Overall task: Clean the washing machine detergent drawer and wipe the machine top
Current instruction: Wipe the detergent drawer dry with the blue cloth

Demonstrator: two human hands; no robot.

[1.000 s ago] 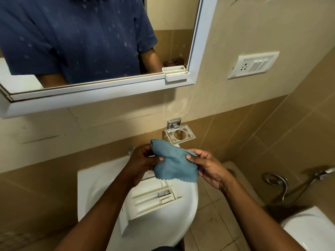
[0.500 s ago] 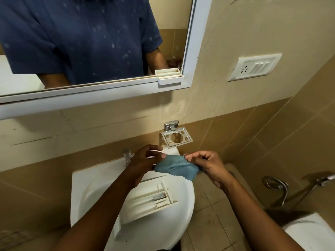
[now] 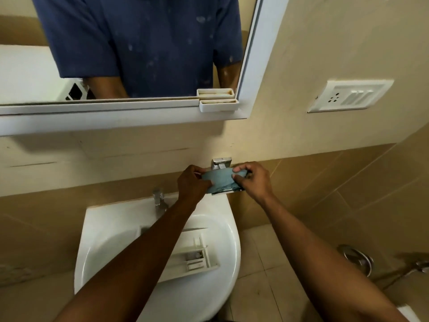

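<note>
The left hand point(image 3: 191, 182) and right hand point(image 3: 251, 180) each pinch an end of the blue cloth point(image 3: 219, 181) in curled fingers point(image 3: 242, 168), spreading it at the wall holder point(image 3: 221, 162), probably to park it. The detergent drawer point(image 3: 192, 259) lies in the sink point(image 3: 234, 231), ready for rinsing.

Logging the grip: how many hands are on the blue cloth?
2. The left hand pinches the cloth at its left end, the right hand at its right end.
</note>
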